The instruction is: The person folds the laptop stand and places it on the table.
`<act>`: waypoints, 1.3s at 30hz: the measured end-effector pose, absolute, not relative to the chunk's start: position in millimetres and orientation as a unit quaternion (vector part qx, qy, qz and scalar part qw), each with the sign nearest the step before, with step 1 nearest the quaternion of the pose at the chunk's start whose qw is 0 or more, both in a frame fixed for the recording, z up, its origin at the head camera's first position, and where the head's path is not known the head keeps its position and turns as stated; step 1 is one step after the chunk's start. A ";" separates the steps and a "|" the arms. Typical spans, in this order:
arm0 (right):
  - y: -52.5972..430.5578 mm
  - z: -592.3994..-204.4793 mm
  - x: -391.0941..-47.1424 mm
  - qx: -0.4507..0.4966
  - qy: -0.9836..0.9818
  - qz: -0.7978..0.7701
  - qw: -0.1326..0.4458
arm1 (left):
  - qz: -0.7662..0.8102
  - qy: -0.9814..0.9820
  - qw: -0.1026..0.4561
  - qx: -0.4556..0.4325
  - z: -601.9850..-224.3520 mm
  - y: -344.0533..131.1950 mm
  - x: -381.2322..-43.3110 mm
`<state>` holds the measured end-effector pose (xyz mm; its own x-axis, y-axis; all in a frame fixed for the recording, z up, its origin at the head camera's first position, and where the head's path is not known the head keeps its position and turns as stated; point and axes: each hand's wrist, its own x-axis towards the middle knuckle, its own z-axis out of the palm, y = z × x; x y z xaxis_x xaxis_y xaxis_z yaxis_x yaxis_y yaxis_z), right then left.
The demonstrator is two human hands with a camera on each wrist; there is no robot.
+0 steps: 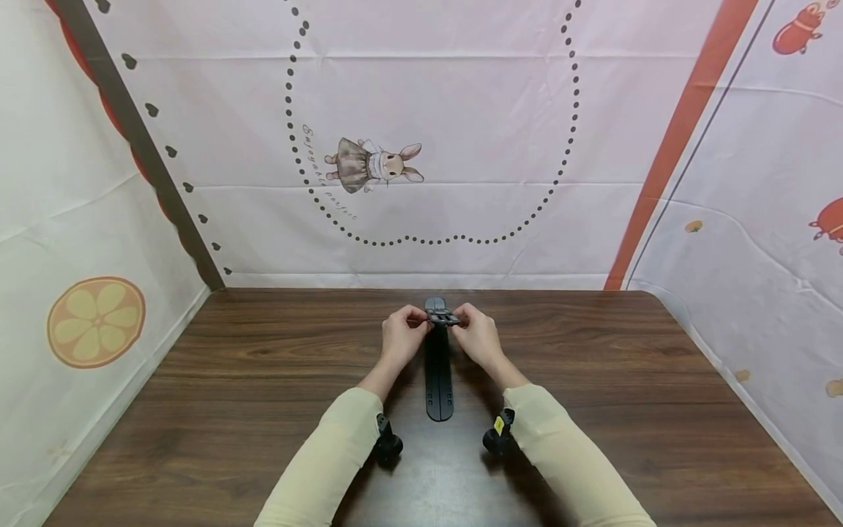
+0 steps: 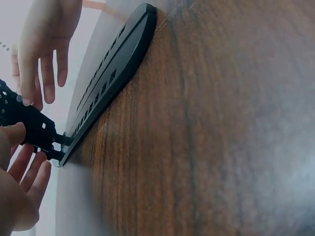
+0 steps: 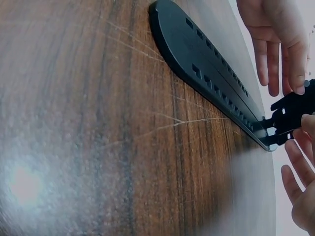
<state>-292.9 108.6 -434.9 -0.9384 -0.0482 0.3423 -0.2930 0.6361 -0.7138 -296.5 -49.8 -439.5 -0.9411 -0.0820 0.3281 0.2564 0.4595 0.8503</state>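
A long black plastic strip with rounded ends lies lengthwise on the table, with rows of slots along both sides. Over its far end, a black bracket with small cutouts stands up, its prongs meeting the strip in both wrist views. My left hand pinches the bracket's left side between thumb and fingers. From the opposite side my right hand holds the bracket by thumb and fingertips. In the left wrist view, the bracket sits between both hands; the slotted strip shows large in the right wrist view.
The dark wooden table reaches back to a printed cloth wall, with more cloth at both sides. Black wrist cameras sit on the inner sides of both cuffs, the left camera and the right camera close above the tabletop.
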 end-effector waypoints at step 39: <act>103.9 -427.5 -292.6 0.101 -0.887 0.420 0.164 | -0.486 -0.857 0.166 -0.051 -429.8 -50.2 -297.5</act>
